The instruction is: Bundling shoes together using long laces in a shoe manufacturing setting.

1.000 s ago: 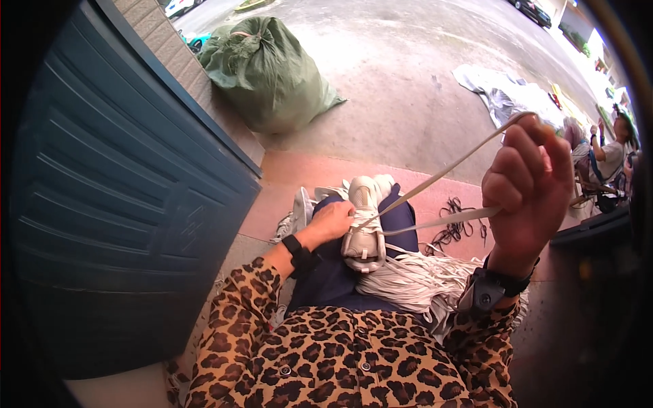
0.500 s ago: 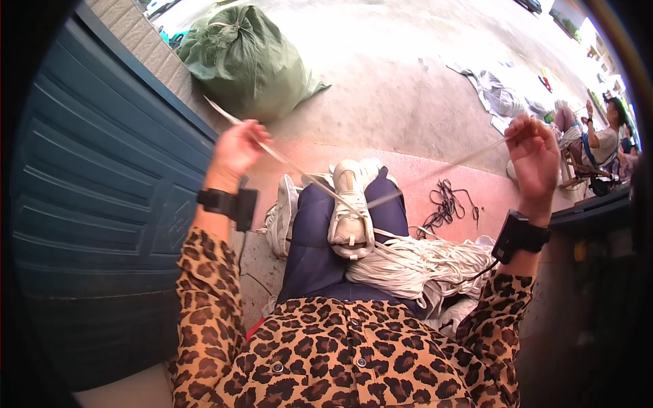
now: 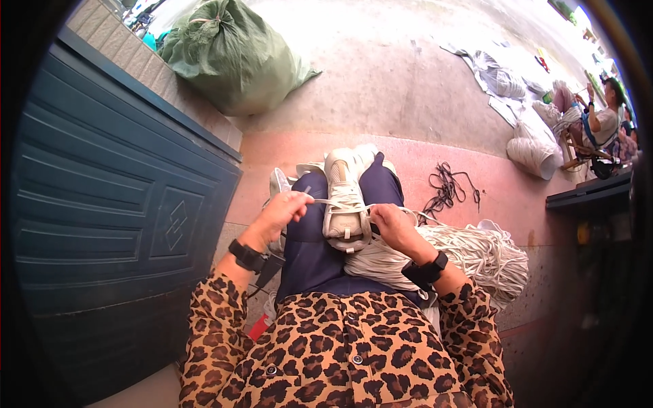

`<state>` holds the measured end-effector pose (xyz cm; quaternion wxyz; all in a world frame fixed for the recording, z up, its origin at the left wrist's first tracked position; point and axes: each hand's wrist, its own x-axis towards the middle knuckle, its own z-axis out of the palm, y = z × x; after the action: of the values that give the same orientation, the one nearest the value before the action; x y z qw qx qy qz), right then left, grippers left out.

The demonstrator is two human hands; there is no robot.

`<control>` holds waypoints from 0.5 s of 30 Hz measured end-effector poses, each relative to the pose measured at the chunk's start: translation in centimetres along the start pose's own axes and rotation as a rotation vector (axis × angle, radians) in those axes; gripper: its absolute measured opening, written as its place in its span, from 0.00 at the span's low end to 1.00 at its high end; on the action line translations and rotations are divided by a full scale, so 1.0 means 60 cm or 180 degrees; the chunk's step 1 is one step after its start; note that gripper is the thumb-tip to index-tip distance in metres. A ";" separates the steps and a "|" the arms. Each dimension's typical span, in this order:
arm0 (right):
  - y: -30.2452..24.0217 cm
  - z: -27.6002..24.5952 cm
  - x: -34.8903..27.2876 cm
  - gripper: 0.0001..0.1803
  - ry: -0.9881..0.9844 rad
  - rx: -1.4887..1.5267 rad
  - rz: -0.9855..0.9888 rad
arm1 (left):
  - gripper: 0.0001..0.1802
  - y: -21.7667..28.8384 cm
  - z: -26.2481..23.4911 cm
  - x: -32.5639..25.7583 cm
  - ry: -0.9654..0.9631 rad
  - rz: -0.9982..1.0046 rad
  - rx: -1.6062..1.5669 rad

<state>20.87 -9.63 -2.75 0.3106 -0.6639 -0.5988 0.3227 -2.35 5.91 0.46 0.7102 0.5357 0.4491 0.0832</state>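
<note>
A light beige sneaker [image 3: 348, 221] rests between my thighs, heel toward me, its pale lace [image 3: 347, 198] crossing the tongue. On its left side, my left hand [image 3: 287, 206] pinches one lace end, whose tip sticks up past the fingers. Close against the shoe's right side, my right hand [image 3: 392, 224] is closed on the other stretch of lace; the fingertips are partly hidden. A thick bundle of off-white laces [image 3: 469, 255] lies over my right thigh and beyond it.
Tangled black cord [image 3: 447, 190] lies on the pink floor ahead right. A green sack [image 3: 235, 61] stands far left beside a dark blue door panel [image 3: 115, 197]. At far right sit a white sack [image 3: 534, 149] and a seated person [image 3: 604, 115]. More pale shoes [image 3: 279, 180] are by my left knee.
Both hands have come down and inward from wide apart to either side of the shoe. The long, stretched lace ends are now drawn in near the tongue.
</note>
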 end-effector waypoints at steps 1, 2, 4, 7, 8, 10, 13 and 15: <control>0.000 0.004 0.004 0.06 0.0274 -0.0094 -0.0175 | 0.12 -0.009 0.014 -0.001 -0.0068 0.0143 0.0270; 0.001 0.007 0.006 0.05 0.0556 -0.0194 -0.0343 | 0.12 -0.010 0.030 -0.002 -0.0075 0.0139 0.0267; 0.004 0.013 0.011 0.04 0.0594 -0.0429 -0.0431 | 0.12 -0.009 0.051 -0.010 0.0019 0.0283 0.0714; 0.007 0.022 0.016 0.03 0.0665 -0.0681 -0.0661 | 0.12 -0.033 0.052 -0.008 0.0325 0.0435 0.1263; 0.006 0.024 0.017 0.03 0.0700 -0.0700 -0.0790 | 0.12 -0.035 0.052 -0.010 0.0470 0.0496 0.1421; -0.001 0.022 0.018 0.02 0.0586 -0.0973 -0.0740 | 0.11 -0.042 0.048 -0.014 0.0597 0.0699 0.1678; -0.030 0.022 0.025 0.03 0.0235 -0.1880 -0.0792 | 0.11 -0.050 0.052 -0.026 0.0860 0.1092 0.2326; -0.036 0.026 0.030 0.04 -0.0001 -0.2516 -0.0908 | 0.10 -0.051 0.057 -0.025 0.1008 0.1282 0.2717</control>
<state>18.46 -7.61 -2.05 0.0735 -0.6424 -0.7625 0.0220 -1.87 1.41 -1.21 0.3204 0.8355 0.4331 0.1077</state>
